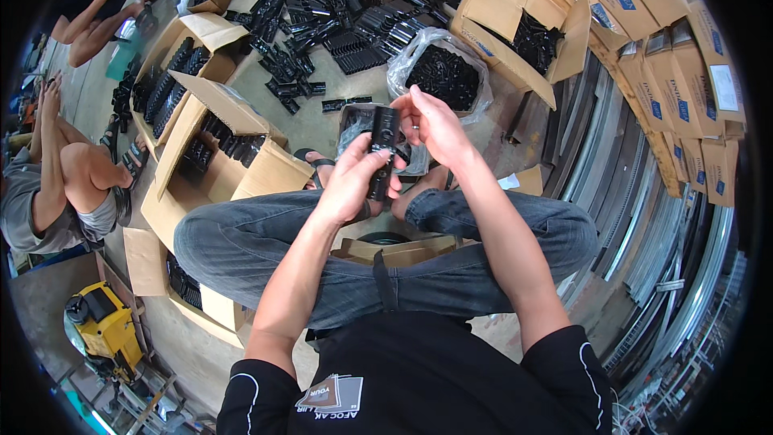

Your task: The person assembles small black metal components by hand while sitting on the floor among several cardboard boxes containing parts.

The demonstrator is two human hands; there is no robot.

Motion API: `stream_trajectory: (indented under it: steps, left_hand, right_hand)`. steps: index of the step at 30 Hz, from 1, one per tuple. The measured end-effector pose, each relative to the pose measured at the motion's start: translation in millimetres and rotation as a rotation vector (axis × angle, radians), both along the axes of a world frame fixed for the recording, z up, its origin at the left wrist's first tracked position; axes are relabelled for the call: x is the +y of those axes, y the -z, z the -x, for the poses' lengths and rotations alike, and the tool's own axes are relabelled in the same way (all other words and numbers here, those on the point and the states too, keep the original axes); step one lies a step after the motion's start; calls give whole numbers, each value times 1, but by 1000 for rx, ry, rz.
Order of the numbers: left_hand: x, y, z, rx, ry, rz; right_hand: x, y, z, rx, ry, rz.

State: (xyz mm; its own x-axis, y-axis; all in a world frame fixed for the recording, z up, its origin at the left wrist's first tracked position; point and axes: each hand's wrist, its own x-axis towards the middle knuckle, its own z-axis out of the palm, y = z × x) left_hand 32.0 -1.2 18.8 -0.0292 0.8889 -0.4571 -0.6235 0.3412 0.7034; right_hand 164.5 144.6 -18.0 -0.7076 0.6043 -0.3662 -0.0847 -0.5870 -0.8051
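Note:
My left hand (pixel 346 183) is closed around a black elongated bracket-like part (pixel 386 122), thumb across its front, and holds it upright above my lap. Close by on the right is my right hand (pixel 439 130), its fingers loosely bent and apart, with a ring on one finger. It appears to hold nothing; some of its fingertips are hidden beside the part. Below the hands, a small container lined with clear plastic (pixel 349 123) stands on the floor between my feet. A similar black part (pixel 346 103) lies just beyond it.
Many black parts (pixel 322 20) are heaped on the floor ahead. A plastic-lined box of small black pieces (pixel 443 76) stands beyond my right hand. Open cartons (pixel 266 177) are at left, near seated people (pixel 48 185). Stacked cartons (pixel 668 84) and metal profiles (pixel 620 185) line the right.

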Motion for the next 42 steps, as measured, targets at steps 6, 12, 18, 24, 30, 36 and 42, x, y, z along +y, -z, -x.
stream_trajectory:
  steps: [6, 12, 18, 24, 30, 36, 42]
  left_hand:
    - [-4, 6, 25, 28, -156, 0]
    - [-2, 13, 26, -21, -164, -35]
    - [-2, 18, 23, -30, -161, -11]
    - [-2, 22, 24, 7, -191, -7]
    - [0, 26, 20, 208, -246, -34]
    - [-3, 27, 17, 412, -263, -27]
    - [-4, 13, 7, 595, -247, -27]
  right_hand:
    - [-32, 137, -2, -833, -447, -955]
    - [-49, 128, 8, -1149, -653, -1042]
    - [-44, 136, 8, -1140, -665, -1021]
    - [-40, 131, 12, -980, -355, -949]
    - [-4, 54, 31, -435, -20, -549]
    - [-16, -27, 27, -232, -42, -466]
    - [-38, -31, 23, -217, 19, -502]
